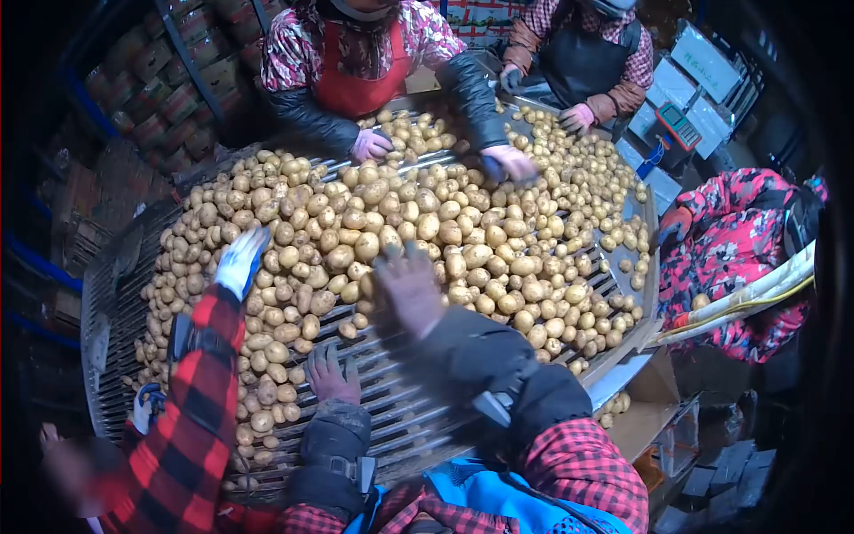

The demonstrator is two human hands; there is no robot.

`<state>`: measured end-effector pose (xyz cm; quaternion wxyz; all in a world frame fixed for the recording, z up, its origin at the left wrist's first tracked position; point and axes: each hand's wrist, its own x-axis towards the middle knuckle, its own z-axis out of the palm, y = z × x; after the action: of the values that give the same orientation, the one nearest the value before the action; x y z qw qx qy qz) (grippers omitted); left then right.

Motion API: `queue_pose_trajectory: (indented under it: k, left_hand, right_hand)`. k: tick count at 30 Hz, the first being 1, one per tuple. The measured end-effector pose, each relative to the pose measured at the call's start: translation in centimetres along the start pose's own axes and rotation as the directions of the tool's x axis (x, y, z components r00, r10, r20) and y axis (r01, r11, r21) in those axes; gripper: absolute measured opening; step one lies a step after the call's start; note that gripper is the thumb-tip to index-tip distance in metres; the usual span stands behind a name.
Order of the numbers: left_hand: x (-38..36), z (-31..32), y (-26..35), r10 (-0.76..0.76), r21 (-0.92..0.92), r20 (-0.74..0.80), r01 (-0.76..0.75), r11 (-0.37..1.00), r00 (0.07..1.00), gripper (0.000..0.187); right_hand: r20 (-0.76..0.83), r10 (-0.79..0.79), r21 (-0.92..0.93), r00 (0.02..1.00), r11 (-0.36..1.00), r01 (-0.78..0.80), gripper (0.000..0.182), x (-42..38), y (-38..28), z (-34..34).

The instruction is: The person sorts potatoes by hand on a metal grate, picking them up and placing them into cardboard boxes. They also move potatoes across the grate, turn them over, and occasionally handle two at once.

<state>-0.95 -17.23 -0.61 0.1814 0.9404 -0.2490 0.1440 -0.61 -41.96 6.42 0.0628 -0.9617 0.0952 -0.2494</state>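
Observation:
Potatoes (356, 218) lie heaped on a slatted metal sorting table (391, 383). My left hand (333, 376), in a dusty purple glove, rests flat on the slats at the lower edge of the heap, fingers spread and nothing held. Further right and forward, my right hand (409, 289), gloved alike, reaches over the potatoes with its fingers apart; it is blurred by motion, and its palm is hidden. Both forearms wear dark sleeve covers below pink checked sleeves.
On the left, a co-worker's white-and-blue gloved hand (240, 260) touches potatoes. Two co-workers across the table reach in with pink gloves (370, 145). Another person (729, 240) stands right. A scale (680, 125) and cardboard box (648, 400) are beside the table.

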Motion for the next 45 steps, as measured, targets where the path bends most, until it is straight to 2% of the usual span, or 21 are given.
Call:
queue_pose_trajectory:
  k: [2,4,5,10,13,15,17,19,21,25,28,30,31,34,35,36,38,41,42,43,45]
  left_hand:
    - [-0.1,0.1,0.1,0.012,0.023,0.011,-0.012,1.0,1.0,0.049]
    - [-0.1,-0.4,0.6,-0.028,0.007,0.052,0.027,1.0,0.998,0.049]
    - [0.2,-0.9,0.9,-0.043,0.001,0.073,0.043,0.999,0.996,0.048]
    - [-0.2,-0.3,0.5,0.024,0.021,0.038,-0.025,0.999,0.999,0.048]
    - [-0.2,0.2,-0.2,0.036,0.036,0.036,-0.037,0.999,0.999,0.049]
    - [-0.2,0.5,-0.4,0.034,0.051,0.038,-0.036,0.998,0.999,0.05]
    - [-0.3,0.8,-1.0,0.02,0.061,0.029,-0.022,0.998,0.999,0.052]
    - [-0.5,1.0,-0.9,0.046,0.036,0.011,-0.046,0.998,0.999,0.052]
    - [-0.5,0.6,-0.6,0.018,0.048,0.056,-0.021,0.999,0.998,0.053]
    - [-0.4,0.0,0.1,0.014,0.026,0.035,-0.015,1.0,0.999,0.053]
    - [-0.2,-0.1,-0.1,0.011,0.044,0.057,-0.013,0.999,0.998,0.052]
    - [-0.3,0.1,-0.1,-0.025,0.083,0.095,0.017,0.996,0.995,0.052]
    - [-0.5,0.2,0.0,-0.074,0.12,0.124,0.059,0.991,0.99,0.052]
    - [-0.7,0.8,-0.2,-0.052,0.09,0.107,0.043,0.995,0.993,0.054]
    - [-0.4,0.9,-0.6,-0.043,0.094,0.086,0.035,0.995,0.995,0.054]
    - [-0.3,0.9,-0.7,-0.066,0.077,0.126,0.057,0.995,0.99,0.055]
    - [-0.6,0.9,-0.5,-0.074,0.101,0.119,0.062,0.993,0.99,0.054]
    - [-0.8,1.9,-1.1,-0.064,0.125,0.071,0.055,0.991,0.995,0.055]
    - [-0.8,1.9,-1.3,-0.059,0.138,0.077,0.048,0.989,0.995,0.054]
    - [-0.6,2.2,-1.3,-0.054,0.148,0.077,0.042,0.988,0.996,0.053]
    - [-0.6,2.3,-1.6,-0.028,0.152,0.067,0.017,0.988,0.997,0.051]
  right_hand:
    - [-0.089,0.17,-0.014,0.981,0.985,-0.172,0.047,0.7,4.0,-3.4]
    - [0.126,0.311,-0.039,0.942,0.95,-0.309,0.055,2.7,8.2,-2.6]
    - [0.269,0.271,0.013,0.924,0.959,-0.285,0.049,3.1,10.1,-1.0]
    - [-0.043,0.303,-0.195,0.952,0.932,-0.306,0.011,2.1,7.3,3.8]
    - [0.186,0.341,-0.129,0.921,0.938,-0.321,0.009,0.2,5.8,2.9]
    - [0.323,0.159,-0.014,0.933,0.986,-0.163,0.009,-4.0,5.3,1.7]
    - [-0.089,0.043,0.182,0.995,0.983,-0.026,0.007,-8.5,5.1,-0.1]
    - [0.208,0.111,0.269,0.972,0.949,-0.166,0.016,-11.2,5.7,-3.3]
    - [0.2,0.053,0.237,0.978,0.966,-0.101,0.02,-11.7,6.8,-4.8]
    - [0.09,0.247,0.245,0.965,0.934,-0.262,0.039,-5.5,6.4,-7.8]
    - [0.244,0.243,0.324,0.939,0.892,-0.315,0.044,-1.6,6.1,-2.6]
    - [0.277,0.218,0.16,0.936,0.95,-0.269,0.041,-0.4,5.5,1.8]
    - [0.353,0.235,0.251,0.906,0.909,-0.333,0.047,-0.4,5.9,1.3]
    - [0.256,0.229,0.498,0.939,0.802,-0.331,0.047,-1.2,6.8,0.6]
    - [0.415,0.286,0.778,0.864,0.38,-0.5,0.05,-2.3,6.8,-1.9]
    - [0.584,0.242,0.812,0.775,-0.148,-0.565,0.053,-3.6,6.1,-5.5]
    - [0.6,0.176,0.635,0.781,-0.699,-0.33,0.057,-7.2,4.0,-12.0]
    - [0.503,0.387,0.751,0.773,-0.638,-0.17,0.072,-15.9,5.4,-8.0]
    - [0.539,0.443,0.814,0.716,-0.491,-0.31,0.084,-17.1,5.7,-9.1]
    - [0.536,0.472,0.822,0.7,-0.481,-0.305,0.084,-17.3,5.9,-11.4]
    - [0.537,0.335,0.727,0.775,-0.649,-0.224,0.091,-17.4,6.0,-16.3]
